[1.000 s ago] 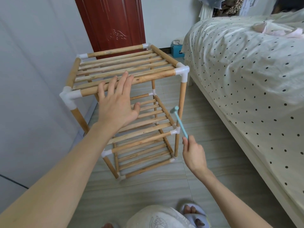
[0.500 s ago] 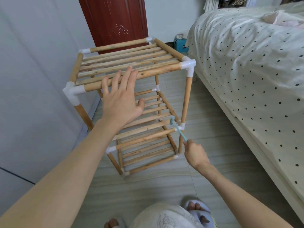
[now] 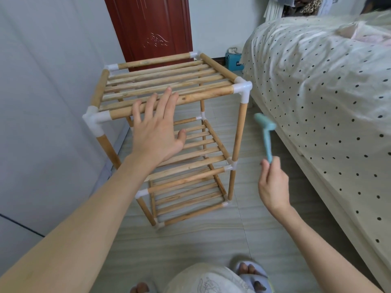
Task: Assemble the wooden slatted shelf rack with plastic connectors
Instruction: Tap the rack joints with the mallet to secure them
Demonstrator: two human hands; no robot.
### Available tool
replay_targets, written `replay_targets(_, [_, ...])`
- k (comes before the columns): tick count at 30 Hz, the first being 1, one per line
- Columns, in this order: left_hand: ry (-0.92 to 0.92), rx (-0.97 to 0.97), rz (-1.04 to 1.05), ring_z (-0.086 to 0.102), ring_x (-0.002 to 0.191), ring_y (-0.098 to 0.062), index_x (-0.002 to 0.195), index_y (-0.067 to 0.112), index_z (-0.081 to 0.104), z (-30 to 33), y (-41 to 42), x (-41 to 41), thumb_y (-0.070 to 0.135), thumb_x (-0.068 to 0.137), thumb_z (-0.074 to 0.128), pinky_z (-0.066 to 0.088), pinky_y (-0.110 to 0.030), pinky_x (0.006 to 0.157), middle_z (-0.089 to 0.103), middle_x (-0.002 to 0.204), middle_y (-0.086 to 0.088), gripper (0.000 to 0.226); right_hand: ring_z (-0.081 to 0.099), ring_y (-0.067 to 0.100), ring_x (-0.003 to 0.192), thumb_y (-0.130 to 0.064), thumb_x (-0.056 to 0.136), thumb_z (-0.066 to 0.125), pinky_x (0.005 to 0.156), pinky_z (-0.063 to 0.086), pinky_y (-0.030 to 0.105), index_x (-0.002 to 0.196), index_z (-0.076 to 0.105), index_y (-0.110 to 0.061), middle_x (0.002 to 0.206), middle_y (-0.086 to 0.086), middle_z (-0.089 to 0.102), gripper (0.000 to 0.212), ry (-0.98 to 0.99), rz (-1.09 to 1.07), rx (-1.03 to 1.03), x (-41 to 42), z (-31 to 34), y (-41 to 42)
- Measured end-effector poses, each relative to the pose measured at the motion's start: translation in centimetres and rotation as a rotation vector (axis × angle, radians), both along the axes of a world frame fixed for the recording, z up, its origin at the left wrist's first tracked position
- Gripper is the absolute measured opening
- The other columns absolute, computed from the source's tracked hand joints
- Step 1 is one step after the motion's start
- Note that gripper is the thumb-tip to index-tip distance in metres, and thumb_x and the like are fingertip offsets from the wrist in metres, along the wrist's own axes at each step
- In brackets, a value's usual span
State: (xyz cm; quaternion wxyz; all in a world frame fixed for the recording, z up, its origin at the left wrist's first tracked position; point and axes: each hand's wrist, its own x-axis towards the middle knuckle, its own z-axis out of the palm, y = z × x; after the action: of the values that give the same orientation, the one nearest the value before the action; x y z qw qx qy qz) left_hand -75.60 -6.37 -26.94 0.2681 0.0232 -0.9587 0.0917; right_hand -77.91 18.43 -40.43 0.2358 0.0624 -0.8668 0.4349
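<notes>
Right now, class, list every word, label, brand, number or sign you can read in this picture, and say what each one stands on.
No text can be read anywhere.
Blue box by the bed: a white mark on its side, too small and blurred to read.
Door: a carved ornament only, no letters.
Pale cloth at the bottom edge: a line drawing, no legible words.
Rack, hammer: nothing printed.

The left hand (image 3: pixel 156 132) is stretched forward, fingers straight and spread. The right hand (image 3: pixel 273 185) is raised, fingers curled in a pinch.
</notes>
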Motion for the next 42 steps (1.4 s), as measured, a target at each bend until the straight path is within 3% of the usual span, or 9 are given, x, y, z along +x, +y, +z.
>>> replay_targets(6, [0.0,-0.011,0.004,0.019,0.14,-0.027,0.147,0.018,0.018,-0.1,0.1,0.1,0.048,0.083,0.051,0.009,-0.049,0.112,0.013,0.158,0.0,0.078,0.042,0.003,0.047,-0.028,0.098,0.027,0.043,0.03,0.013,0.086,0.041,-0.012,0.058,-0.005,0.041,0.024,0.148,-0.056,-0.336,-1.9,4.8,-1.1])
replay_targets(12, [0.002,-0.01,0.005,0.021,0.139,-0.027,0.147,0.018,0.019,-0.1,0.1,0.1,0.048,0.082,0.052,0.008,-0.049,0.111,0.014,0.157,-0.001,0.079,0.043,0.009,0.05,-0.03,0.101,0.031,0.048,0.03,0.029,0.087,0.045,-0.013,0.062,-0.007,0.045,0.026,-0.018,0.074,0.026,-4.4,8.0,-1.5])
replay_targets(21, [0.018,0.014,-0.027,0.024,0.138,-0.028,0.146,0.018,0.024,-0.1,-0.1,0.1,0.046,0.08,0.055,0.009,-0.048,0.111,0.02,0.156,-0.002,0.078,0.039,0.01,0.046,-0.028,0.101,0.033,0.04,0.028,0.016,0.083,0.041,-0.011,0.059,-0.004,0.043,0.026,0.024,0.009,-0.027,-3.9,7.3,-1.1])
replay_targets(25, [0.017,0.017,-0.034,0.021,0.139,-0.03,0.146,0.017,0.023,-0.4,-0.1,0.0,0.045,0.08,0.056,0.002,-0.049,0.111,0.019,0.156,-0.002,0.079,0.041,0.014,0.045,-0.028,0.1,0.033,0.041,0.026,0.025,0.084,0.042,-0.01,0.057,-0.002,0.044,0.027,0.006,0.031,0.056,-3.7,6.3,-1.0])
replay_targets(29, [0.008,-0.003,-0.034,0.019,0.14,-0.031,0.147,0.016,0.02,-0.4,-0.3,-0.1,0.044,0.08,0.056,0.0,-0.05,0.111,0.016,0.157,-0.002,0.081,0.052,0.027,0.054,-0.029,0.101,0.031,0.049,0.044,0.038,0.089,0.045,-0.007,0.065,0.006,0.052,0.029,-0.125,0.128,0.155,-3.4,4.7,-1.3])
replay_targets(31, [0.002,-0.025,-0.034,0.014,0.142,-0.031,0.149,0.016,0.014,-0.5,-0.4,-0.2,0.044,0.081,0.055,-0.003,-0.051,0.112,0.01,0.158,-0.003,0.085,0.05,0.025,0.052,-0.027,0.101,0.033,0.047,0.04,0.035,0.09,0.046,-0.007,0.063,0.005,0.051,0.027,-0.16,0.151,0.216,-3.2,2.9,-1.2])
replay_targets(36, [0.06,-0.075,-0.121,-0.008,0.145,-0.033,0.151,0.015,0.005,-3.4,-0.8,1.0,0.027,0.082,0.054,-0.009,-0.054,0.114,-0.004,0.159,-0.009,0.085,0.037,0.004,0.042,-0.026,0.1,0.035,0.039,0.033,0.02,0.075,0.039,-0.016,0.057,-0.002,0.041,0.027,-0.221,0.027,-0.263,-1.9,-1.6,-1.7])
replay_targets(38, [-0.07,-0.002,-0.153,-0.014,0.144,-0.028,0.151,0.018,0.001,-5.9,-1.0,1.5,0.021,0.085,0.048,-0.008,-0.051,0.116,-0.008,0.158,-0.005,0.081,0.037,0.004,0.047,-0.028,0.1,0.036,0.044,0.034,0.019,0.072,0.038,-0.018,0.06,-0.001,0.041,0.03,-0.335,-0.013,-0.361,-1.8,-3.6,-1.8])
replay_targets(42, [-0.747,0.156,-0.059,-0.016,0.144,-0.019,0.15,0.024,-0.004,-11.5,-2.7,0.8,0.029,0.097,0.039,-0.007,-0.041,0.118,-0.016,0.158,-0.001,0.069,0.053,0.018,0.076,-0.021,0.101,0.03,0.071,0.046,0.035,0.083,0.046,-0.009,0.076,0.005,0.051,0.027,-0.575,0.049,-0.497,-2.9,-7.7,-1.6])
